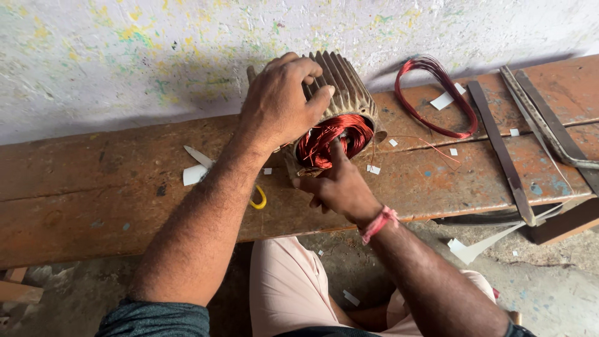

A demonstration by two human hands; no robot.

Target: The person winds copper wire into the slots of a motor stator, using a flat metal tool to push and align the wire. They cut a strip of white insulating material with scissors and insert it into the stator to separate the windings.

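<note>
the left hand [279,100] lies over the top of a ribbed metal motor housing [342,87], its fingers [315,103] curled down around the fins and gripping it, so the housing sits tilted on the rusty worktop [93,187] with its open end facing the person. inside that opening sits a mass of red copper winding [331,140] — the right hand [340,187] is at its lower edge, one finger pushed up into the wire, the others bent loosely and holding nothing. a separate loop of red wire [437,97] lies further right on the worktop, near long flat metal strips [502,150]. white paper scraps [194,175] and a yellow-handled tool [259,200] lie just left of the left forearm.
</note>
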